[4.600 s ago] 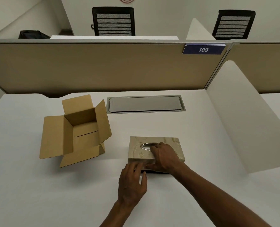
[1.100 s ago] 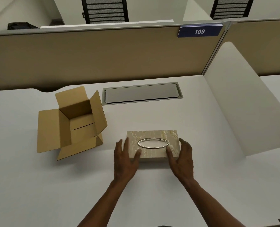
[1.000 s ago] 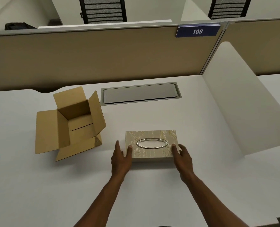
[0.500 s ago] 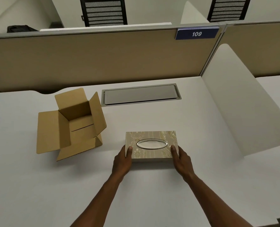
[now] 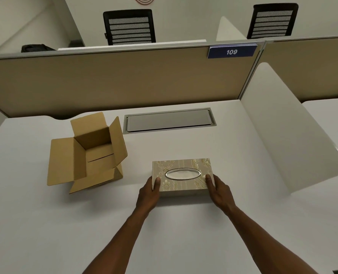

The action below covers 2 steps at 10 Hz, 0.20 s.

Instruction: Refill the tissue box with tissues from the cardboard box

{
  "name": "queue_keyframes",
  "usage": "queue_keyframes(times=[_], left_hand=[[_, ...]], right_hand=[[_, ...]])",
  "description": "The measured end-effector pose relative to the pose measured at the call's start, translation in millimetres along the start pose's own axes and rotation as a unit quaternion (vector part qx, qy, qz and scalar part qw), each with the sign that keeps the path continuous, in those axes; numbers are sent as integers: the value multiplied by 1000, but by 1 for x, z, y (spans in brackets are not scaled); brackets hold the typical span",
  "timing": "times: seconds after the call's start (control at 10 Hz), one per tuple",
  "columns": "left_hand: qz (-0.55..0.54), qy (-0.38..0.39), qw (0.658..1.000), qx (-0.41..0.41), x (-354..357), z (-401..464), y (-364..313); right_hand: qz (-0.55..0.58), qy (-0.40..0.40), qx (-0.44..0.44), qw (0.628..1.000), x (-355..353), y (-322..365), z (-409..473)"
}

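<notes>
A beige patterned tissue box (image 5: 184,165) with a silver oval slot lies flat on the white desk (image 5: 184,224). My left hand (image 5: 149,191) grips its near left corner, thumb on the lid. My right hand (image 5: 218,189) grips its near right corner in the same way. To the left stands the brown cardboard box (image 5: 91,155) with all flaps open; its inside shows only bare cardboard. No tissue sticks out of the oval slot.
A grey cable hatch (image 5: 169,120) is set in the desk behind the tissue box. A tan partition (image 5: 114,80) with a blue "109" sign closes the back. A white curved divider (image 5: 282,131) stands on the right. Two black chairs are beyond.
Earlier my hands were working at the box's near edge. Since a second ago both have drawn in from open, hovering poses and closed on the box's near corners. The box stays put.
</notes>
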<state>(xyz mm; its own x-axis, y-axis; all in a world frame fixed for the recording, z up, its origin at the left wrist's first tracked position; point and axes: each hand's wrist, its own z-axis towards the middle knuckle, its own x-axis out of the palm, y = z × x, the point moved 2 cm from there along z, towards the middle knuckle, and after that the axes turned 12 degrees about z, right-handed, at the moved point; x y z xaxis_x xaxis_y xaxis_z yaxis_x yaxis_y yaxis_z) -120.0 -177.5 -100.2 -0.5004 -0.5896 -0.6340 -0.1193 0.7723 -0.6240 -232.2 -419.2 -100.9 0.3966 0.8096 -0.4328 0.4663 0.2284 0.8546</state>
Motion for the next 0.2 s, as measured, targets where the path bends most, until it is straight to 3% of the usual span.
queue_keyframes(times=[0.2], left_hand=[[146, -176, 970, 87, -2, 0, -22]], right_hand=[[-62, -74, -79, 992, -17, 10, 13]])
